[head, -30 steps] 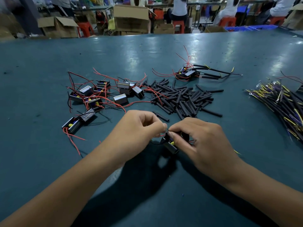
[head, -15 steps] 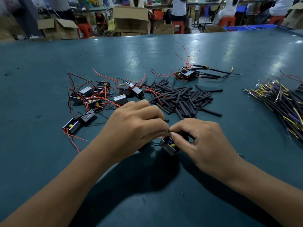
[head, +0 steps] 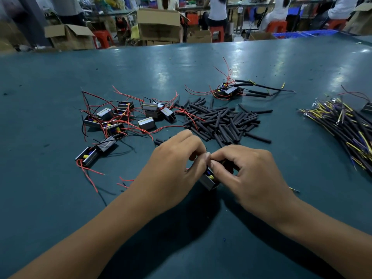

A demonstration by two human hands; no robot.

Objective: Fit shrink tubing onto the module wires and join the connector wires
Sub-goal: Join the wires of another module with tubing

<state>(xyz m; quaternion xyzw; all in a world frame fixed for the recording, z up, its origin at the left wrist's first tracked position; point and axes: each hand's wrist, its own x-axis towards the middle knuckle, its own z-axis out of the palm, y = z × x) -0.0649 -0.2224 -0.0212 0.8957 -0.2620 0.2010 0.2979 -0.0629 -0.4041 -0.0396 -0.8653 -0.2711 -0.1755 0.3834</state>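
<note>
Both grips are clenched on one small module [head: 208, 179]: the left hand [head: 171, 168] and right hand [head: 247, 178] meet fingertip to fingertip above it, pinching something too small to make out, just nearer than the tubing pile [head: 221, 121] on the table [head: 60, 198]. A slip could fray the wire end or drop the sleeve.

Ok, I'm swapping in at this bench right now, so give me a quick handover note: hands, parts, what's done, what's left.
Left hand and right hand: fingertips meet over one module, working at its wires.
Tubing pile: behind the hands.
Loose modules: back left, red wires bare.
Connector wires: bundle on the right.
Done: one module with tubing, far side.
Left: this module, then the loose ones.
</note>
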